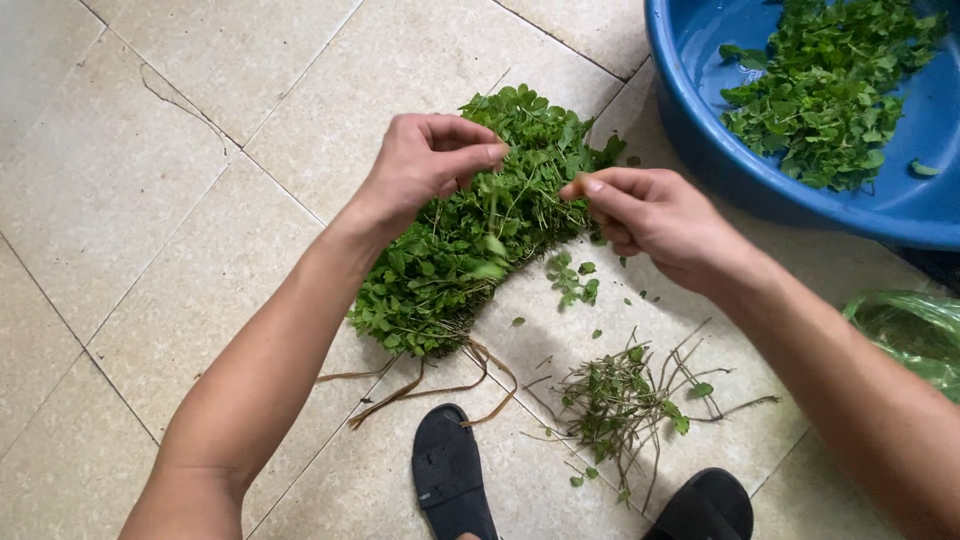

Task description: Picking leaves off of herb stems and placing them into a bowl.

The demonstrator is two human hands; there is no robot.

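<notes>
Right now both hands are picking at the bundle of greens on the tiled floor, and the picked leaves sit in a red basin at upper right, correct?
Not quite: the head view shows the basin is blue, not red. The rest stands.

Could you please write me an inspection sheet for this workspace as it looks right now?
Surface: beige tiled floor, one tile cracked at upper left.
Job's things: bundle of greens lying on the floor, tied with brown straps at its base; blue basin at upper right holding picked leaves.
Clutter: pile of bare stems; loose leaves on the tiles; green plastic bag at right edge.
Grippers: left hand pinching into the bundle; right hand pinching a sprig at the bundle's edge.
Cables: nothing seen.
Surroundings: two black sandals at bottom.
</notes>
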